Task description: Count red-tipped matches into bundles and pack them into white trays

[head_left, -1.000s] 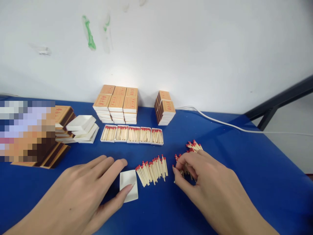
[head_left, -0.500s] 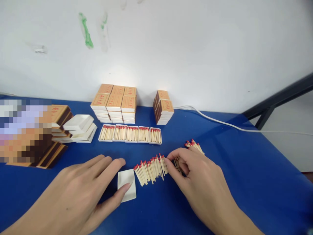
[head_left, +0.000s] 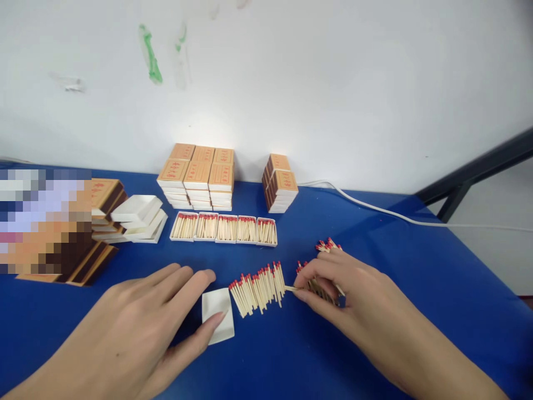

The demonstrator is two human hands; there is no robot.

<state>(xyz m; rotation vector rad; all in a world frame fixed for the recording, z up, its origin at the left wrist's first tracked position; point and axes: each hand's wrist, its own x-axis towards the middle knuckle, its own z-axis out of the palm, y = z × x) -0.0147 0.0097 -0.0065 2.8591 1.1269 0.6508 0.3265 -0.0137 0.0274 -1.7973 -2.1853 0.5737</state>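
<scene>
**A:** ok so what step are we looking at here?

**B:** Looks like lining up matches by hand, one at a time. The right hand [head_left: 353, 291] has a single matchstick [head_left: 288, 288] pinched between thumb and index finger, pale end aimed left at the row of matches [head_left: 258, 291] on the blue worktop [head_left: 266, 366]. Can't see its head, the fingers cover it.

**A:** and the left hand [head_left: 129, 316]?

**B:** Not gripping anything. Fingers loosely spread, thumb lying over the white tray [head_left: 217, 303], which sits just left of the row. No matches on the part of the tray I can see.

**A:** where's the loose stuff?

**B:** Loose matches [head_left: 328, 244] just past the right hand, more half hidden under it. Five filled trays [head_left: 225, 229] are lined up behind the row.

**A:** so what does the next move call for imo?

**B:** Light fingers and a bit of a turn, I'd say. That stick lies crosswise while the row's heads all point away from the person, so it'd need swinging round to match. Easy to bump the right end of the row, so go gently. Left thumb could just keep the tray steady.
</scene>
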